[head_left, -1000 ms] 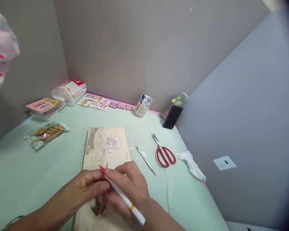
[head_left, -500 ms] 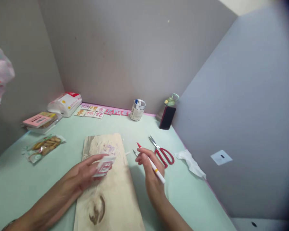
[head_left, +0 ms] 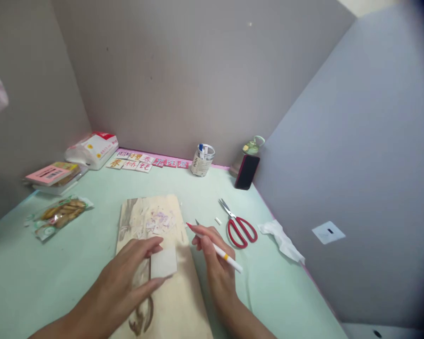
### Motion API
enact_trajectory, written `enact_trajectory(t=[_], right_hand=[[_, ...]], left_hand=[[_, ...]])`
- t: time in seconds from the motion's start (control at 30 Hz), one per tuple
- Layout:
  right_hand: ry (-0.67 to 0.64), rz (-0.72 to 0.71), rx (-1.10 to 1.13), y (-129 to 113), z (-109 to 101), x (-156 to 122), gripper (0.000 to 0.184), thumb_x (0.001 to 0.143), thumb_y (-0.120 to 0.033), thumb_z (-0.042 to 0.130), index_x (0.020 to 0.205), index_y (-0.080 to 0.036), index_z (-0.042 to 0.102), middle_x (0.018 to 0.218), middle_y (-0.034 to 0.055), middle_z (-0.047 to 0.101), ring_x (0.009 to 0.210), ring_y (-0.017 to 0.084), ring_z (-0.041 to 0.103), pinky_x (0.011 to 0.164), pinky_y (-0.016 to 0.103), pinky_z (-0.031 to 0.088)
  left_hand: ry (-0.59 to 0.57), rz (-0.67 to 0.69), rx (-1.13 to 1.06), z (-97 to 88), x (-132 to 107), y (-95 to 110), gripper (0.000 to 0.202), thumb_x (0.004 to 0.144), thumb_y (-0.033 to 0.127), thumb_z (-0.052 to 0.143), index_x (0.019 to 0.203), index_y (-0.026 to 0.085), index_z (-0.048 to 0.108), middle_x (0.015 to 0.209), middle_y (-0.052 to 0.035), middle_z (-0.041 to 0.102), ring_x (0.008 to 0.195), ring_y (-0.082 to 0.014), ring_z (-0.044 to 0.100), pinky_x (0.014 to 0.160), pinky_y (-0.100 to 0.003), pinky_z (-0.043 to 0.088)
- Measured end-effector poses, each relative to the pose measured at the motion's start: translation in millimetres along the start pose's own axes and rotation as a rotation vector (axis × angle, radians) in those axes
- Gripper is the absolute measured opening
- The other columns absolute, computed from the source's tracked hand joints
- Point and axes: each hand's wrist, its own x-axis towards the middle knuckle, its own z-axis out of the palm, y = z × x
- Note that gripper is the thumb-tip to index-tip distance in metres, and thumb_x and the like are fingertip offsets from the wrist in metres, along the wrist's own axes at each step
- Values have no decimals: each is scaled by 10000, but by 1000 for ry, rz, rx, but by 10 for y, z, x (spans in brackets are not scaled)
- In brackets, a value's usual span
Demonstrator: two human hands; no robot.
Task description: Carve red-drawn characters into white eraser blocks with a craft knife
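Over the wooden board (head_left: 169, 306), my left hand (head_left: 120, 278) grips a small white square card (head_left: 163, 262), fingers at its top left and thumb along the lower edge. The card's upward face looks blank. My right hand (head_left: 219, 263) is closed around a white marker (head_left: 216, 251) with a red tip and a yellow band. A thin pointed metal tip (head_left: 197, 221) also sticks out from the same hand; the rest of that tool is hidden. Purple and white shavings (head_left: 161, 221) lie on the board's far part.
Red-handled scissors (head_left: 238, 228), a crumpled tissue (head_left: 282, 241) and a small white piece (head_left: 218, 221) lie right of the board. Behind are a jar of pens (head_left: 202, 162), a propped phone (head_left: 247, 172) and lettered cards (head_left: 130, 164). At left lies a snack bag (head_left: 61, 214).
The card in my left hand showed a red character before; now its blank white side faces up, lower over the board. My right hand has shifted slightly left with the marker.
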Motion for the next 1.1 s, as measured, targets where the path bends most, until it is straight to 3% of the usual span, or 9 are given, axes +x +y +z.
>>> enact_trajectory(t=[0.1, 0.17, 0.27, 0.43, 0.53, 0.6, 0.73, 1.1], right_hand=[[-31, -65, -24, -2, 42, -55, 277, 1111, -426, 692, 1119, -263, 916, 918, 48, 809, 857, 216, 763, 799, 326, 621], [-83, -82, -36, -15, 74, -86, 175, 1060, -298, 732, 1057, -254, 902, 899, 39, 819, 830, 205, 781, 758, 292, 623], [-143, -99, -65, -36, 128, -133, 120, 980, -166, 725, 987, -239, 820, 817, 2, 790, 702, 169, 753, 622, 227, 580], [-176, -165, -157, 54, 251, -233, 139, 981, -151, 660, 901, -260, 627, 718, -45, 650, 544, 127, 583, 494, 217, 449], [-98, -296, -191, 159, 301, -283, 147, 981, -162, 637, 900, -266, 573, 696, -47, 604, 540, 131, 548, 492, 245, 399], [-107, -331, -228, 193, 289, -296, 152, 985, -143, 622, 918, -267, 567, 699, -40, 605, 544, 134, 552, 487, 255, 391], [-295, -281, -295, 173, 192, -283, 159, 1025, -115, 637, 972, -263, 616, 772, -5, 692, 560, 142, 581, 483, 273, 419], [-391, -285, -319, 149, 144, -250, 153, 1048, -122, 676, 1033, -262, 616, 850, 4, 723, 641, 155, 649, 537, 275, 460]], left_hand=[[-32, 268, 297, 88, -69, -56, 511, 1046, 402, 760, 1542, 399, 637, 1441, -42, 791, 1324, -312, 754, 1130, -412, 633], [18, 334, 374, 93, -97, -77, 595, 1039, 353, 752, 1602, 396, 563, 1466, -40, 771, 1361, -310, 721, 1151, -405, 607], [0, 383, 450, 65, -116, -113, 734, 987, 344, 809, 1650, 394, 499, 1458, -27, 767, 1336, -305, 725, 1138, -381, 594], [48, 293, 407, 146, -172, -139, 706, 971, 290, 756, 1618, 400, 497, 1377, -22, 759, 1284, -318, 712, 1118, -431, 575], [36, 194, 326, 217, -214, -102, 685, 967, 278, 729, 1598, 415, 502, 1334, -22, 760, 1265, -333, 707, 1065, -456, 592], [27, 170, 280, 234, -230, -79, 658, 985, 311, 716, 1601, 421, 510, 1324, -28, 764, 1258, -343, 703, 1068, -479, 591], [10, 166, 249, 230, -249, -69, 622, 1036, 341, 674, 1623, 430, 490, 1341, -45, 758, 1259, -350, 695, 1094, -526, 576], [61, 165, 265, 238, -268, -91, 604, 1026, 386, 701, 1608, 437, 544, 1387, -35, 756, 1296, -350, 693, 1160, -532, 558]])
